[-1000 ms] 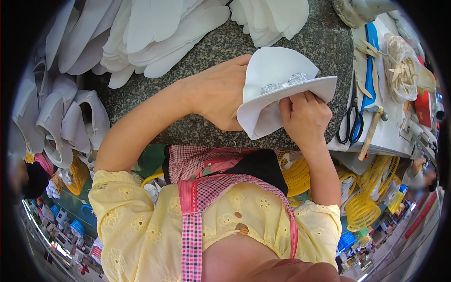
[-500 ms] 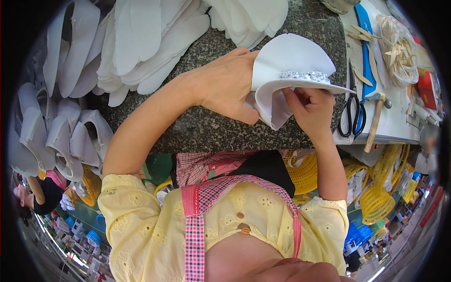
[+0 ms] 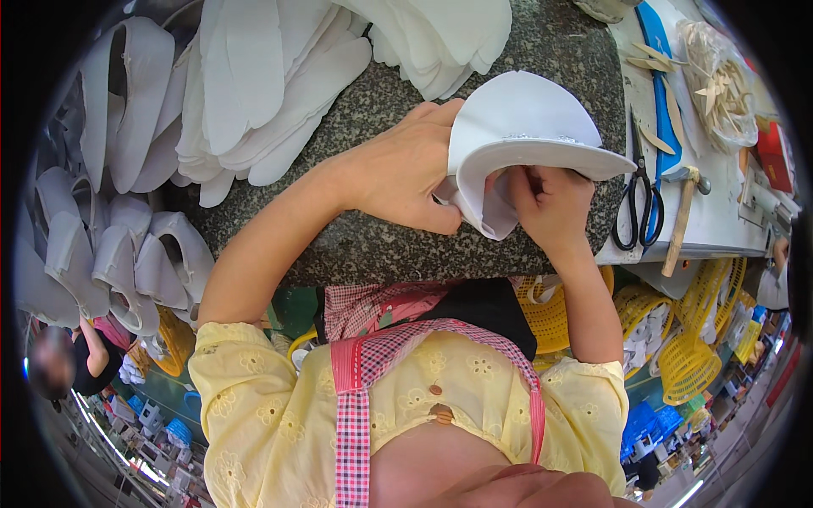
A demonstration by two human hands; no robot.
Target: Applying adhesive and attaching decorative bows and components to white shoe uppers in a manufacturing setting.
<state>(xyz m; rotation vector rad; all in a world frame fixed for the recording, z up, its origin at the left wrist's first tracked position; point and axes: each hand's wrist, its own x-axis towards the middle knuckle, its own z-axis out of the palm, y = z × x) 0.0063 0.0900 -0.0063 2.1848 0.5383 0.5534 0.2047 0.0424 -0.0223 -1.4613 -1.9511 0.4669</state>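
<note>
A white shoe upper (image 3: 525,106) with a curved flap and a thin strip of glittery trim is held above the dark speckled stone slab (image 3: 364,245). My left hand (image 3: 411,165) grips its left side, the thumb along the lower edge and the fingertips hidden behind it. From the right, my right hand (image 3: 555,207) reaches into the opening below the brim-like edge. Its fingers are bent and pinch the inner part, though the fingertips are mostly out of sight.
White insoles (image 3: 246,76) pile up at the far left, beside finished-looking white uppers (image 3: 140,254). To the right lie black-handled scissors (image 3: 639,207), a wooden-handled hammer (image 3: 677,229), a blue strip (image 3: 656,51) and a plastic bag (image 3: 720,85). Yellow baskets (image 3: 690,364) stand below the table.
The shoe upper has tipped so that less of the glittery trim shows, and it sits slightly lower. My right fingers are further inside the opening. My left hand keeps its grip.
</note>
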